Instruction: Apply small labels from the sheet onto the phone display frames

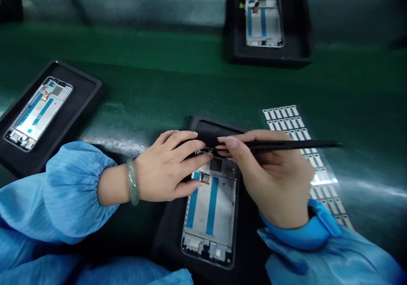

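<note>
A phone frame (pixel 225 208) with two blue strips and an orange flex cable lies in a black tray (pixel 173 234) in front of me. My left hand (pixel 171 166), palm down with fingers stretched out, rests across the upper left of the frame. Its fingertips touch the top edge. My right hand (pixel 270 174) grips black tweezers (pixel 292 145) between thumb and fingers. The tweezers lie nearly level, and their tips reach the top of the frame beside my left fingertips. Whether the tips hold a small part is hidden.
To the left, another phone frame (pixel 40 113) sits in a tilted black tray (pixel 85 85). A third phone frame (pixel 263 20) lies in a black box (pixel 299 34) at the back. A clear sheet of small white stickers (pixel 286 117) lies partly under my right hand on the green surface (pixel 152 85).
</note>
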{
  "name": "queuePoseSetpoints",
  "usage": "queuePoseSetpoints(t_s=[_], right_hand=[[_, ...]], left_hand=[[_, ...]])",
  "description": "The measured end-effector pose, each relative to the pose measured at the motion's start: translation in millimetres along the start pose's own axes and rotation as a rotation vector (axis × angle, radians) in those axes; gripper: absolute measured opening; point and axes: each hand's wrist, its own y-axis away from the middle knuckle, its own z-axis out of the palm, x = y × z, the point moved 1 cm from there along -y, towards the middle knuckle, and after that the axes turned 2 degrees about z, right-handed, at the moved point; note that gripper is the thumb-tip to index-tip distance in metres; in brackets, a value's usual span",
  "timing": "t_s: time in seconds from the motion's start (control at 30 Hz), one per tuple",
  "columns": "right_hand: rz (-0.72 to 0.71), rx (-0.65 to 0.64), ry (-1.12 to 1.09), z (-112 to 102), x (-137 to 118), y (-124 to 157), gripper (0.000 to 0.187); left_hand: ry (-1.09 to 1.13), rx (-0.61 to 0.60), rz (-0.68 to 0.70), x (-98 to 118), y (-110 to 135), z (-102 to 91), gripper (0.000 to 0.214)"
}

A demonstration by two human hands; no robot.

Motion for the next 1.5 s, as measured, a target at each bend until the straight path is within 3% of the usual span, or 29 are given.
queuePoseSetpoints(t_s=[0.2,0.37,0.63,1.1,1.5], right_hand=[[-0.051,-0.001,0.056,0.0,-1.0,1.4,0.015],[-0.056,0.013,-0.020,-1.5,0.4,1.5,0.013],[-0.147,0.015,0.152,-1.2,1.5,3.2,0.012],[-0.139,0.039,0.173,-3.1,4.0,4.7,0.010],[-0.291,0.051,0.306,-0.7,-10.7,3.9,0.009]], left_hand=[[0.004,0.003,0.000,0.2,-0.3,-0.3,0.044],[-0.004,0.002,0.001,0.1,-0.2,0.1,0.045],[0.003,0.008,0.000,0.2,-0.6,-0.1,0.044],[-0.009,0.017,0.001,-0.3,0.0,1.4,0.044],[-0.020,0.012,-0.008,0.2,-0.5,0.9,0.044]])
